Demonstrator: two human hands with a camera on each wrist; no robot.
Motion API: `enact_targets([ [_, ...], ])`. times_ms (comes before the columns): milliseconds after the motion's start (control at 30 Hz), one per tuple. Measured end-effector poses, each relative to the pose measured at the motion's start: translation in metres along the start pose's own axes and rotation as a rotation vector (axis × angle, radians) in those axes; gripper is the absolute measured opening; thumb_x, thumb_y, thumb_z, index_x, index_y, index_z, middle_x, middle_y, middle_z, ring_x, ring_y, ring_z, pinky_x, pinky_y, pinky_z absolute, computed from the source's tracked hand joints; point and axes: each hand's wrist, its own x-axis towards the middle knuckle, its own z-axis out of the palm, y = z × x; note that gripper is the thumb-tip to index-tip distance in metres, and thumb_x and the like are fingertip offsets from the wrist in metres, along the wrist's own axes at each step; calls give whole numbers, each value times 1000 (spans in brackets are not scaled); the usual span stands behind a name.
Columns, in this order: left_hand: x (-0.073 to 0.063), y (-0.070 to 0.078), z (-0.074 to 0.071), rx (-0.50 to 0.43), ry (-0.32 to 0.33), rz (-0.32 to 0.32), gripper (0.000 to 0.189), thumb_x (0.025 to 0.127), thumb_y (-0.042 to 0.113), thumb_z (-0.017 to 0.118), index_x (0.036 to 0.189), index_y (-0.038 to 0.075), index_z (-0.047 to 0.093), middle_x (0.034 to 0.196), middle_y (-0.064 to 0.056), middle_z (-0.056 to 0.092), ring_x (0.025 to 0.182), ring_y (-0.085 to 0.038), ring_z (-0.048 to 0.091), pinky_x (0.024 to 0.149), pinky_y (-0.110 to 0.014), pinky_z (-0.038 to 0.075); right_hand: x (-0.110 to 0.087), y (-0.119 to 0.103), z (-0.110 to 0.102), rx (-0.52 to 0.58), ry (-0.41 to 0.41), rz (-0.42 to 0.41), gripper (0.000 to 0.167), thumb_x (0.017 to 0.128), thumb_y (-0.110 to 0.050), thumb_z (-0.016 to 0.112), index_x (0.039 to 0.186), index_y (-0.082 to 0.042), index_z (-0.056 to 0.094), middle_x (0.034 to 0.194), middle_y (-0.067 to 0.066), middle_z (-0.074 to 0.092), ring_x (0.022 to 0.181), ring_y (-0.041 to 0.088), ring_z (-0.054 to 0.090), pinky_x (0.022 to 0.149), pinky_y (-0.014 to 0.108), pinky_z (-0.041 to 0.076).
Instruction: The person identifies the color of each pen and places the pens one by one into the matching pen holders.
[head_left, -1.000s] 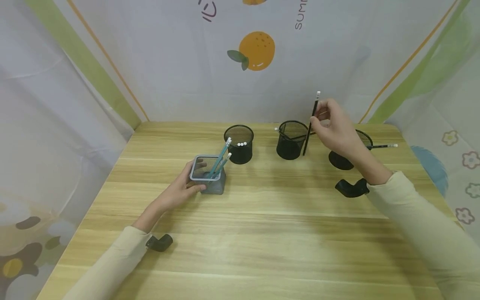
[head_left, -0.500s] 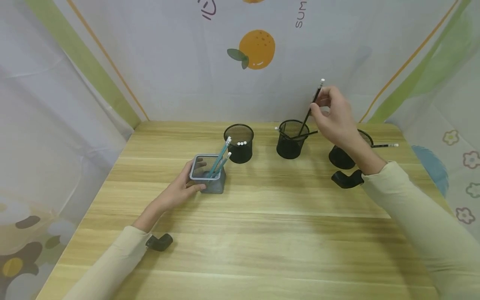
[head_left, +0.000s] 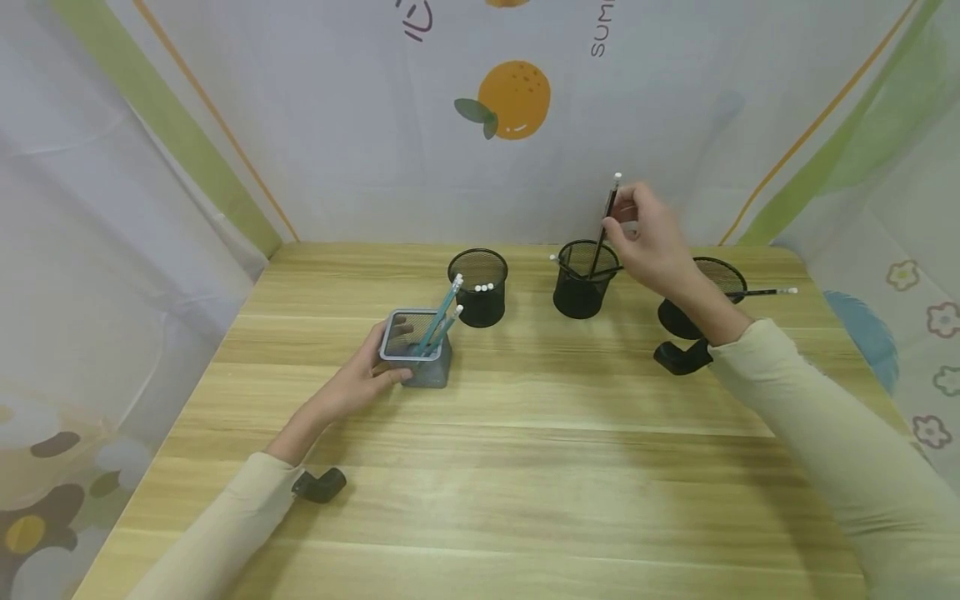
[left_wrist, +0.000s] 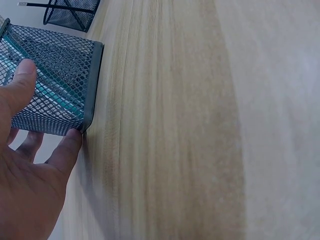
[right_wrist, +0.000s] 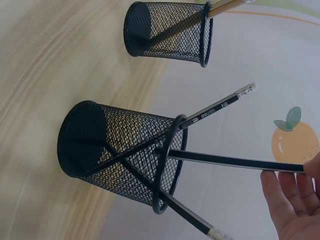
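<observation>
My left hand (head_left: 356, 385) grips a grey square mesh pencil holder (head_left: 427, 372), thumb at the front and fingers round the far side. Two teal pencils (head_left: 442, 317) with white erasers lean inside it. With my right hand (head_left: 652, 242) I pinch a black pencil (right_wrist: 230, 161) near its eraser end. Its lower end is inside the mouth of a black round mesh cup (right_wrist: 135, 135). Two other black pencils lean in that cup, one of them marked pencil (right_wrist: 215, 111) pointing up and right in the right wrist view.
Left of that cup stands another black round mesh cup (head_left: 480, 310) with several wood-coloured pencils (right_wrist: 227, 7) in it. A third round cup (head_left: 677, 318), partly behind my right wrist, holds a black pencil (head_left: 765, 292). All stand on a wooden table (head_left: 480, 500) before a printed curtain (head_left: 360, 150).
My right hand has lifted the black pencil from beside the middle cup, moved it over the rim, then left and down into its mouth. The left hand has stayed still.
</observation>
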Motion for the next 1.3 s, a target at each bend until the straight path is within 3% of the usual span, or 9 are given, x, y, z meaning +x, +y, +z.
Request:
enact_targets([
  [367, 0, 0, 0, 2, 5, -3, 79, 98, -2, 63, 160, 9, 16, 156, -25, 34, 142, -43, 34, 114, -58, 32, -7, 3, 6, -32, -42, 3, 16, 102, 3, 54, 115, 8, 48, 110, 22, 57, 103, 35, 60, 75, 19, 50],
  [633, 0, -1, 0, -13, -1, 18, 77, 98, -4, 63, 159, 6, 17, 156, -26, 32, 142, -44, 34, 112, -57, 35, -8, 4, 9, -31, -65, 62, 16, 102, 0, 53, 117, 6, 48, 114, 22, 56, 107, 37, 59, 85, 38, 55],
  [867, 0, 1, 1, -9, 3, 12, 78, 98, -3, 63, 159, 7, 16, 155, -25, 33, 141, -43, 36, 112, -57, 36, -9, 5, 9, 5, -61, 66, 18, 103, 0, 52, 119, 6, 47, 115, 21, 55, 106, 36, 58, 80, 21, 53],
  [1300, 0, 1, 1, -5, 4, 4, 78, 98, -4, 63, 159, 8, 16, 156, -26, 33, 141, -43, 35, 113, -56, 36, -11, 2, 5, -9, -43, 44, 20, 102, -1, 54, 119, 9, 48, 115, 20, 55, 105, 32, 59, 77, 18, 50],
])
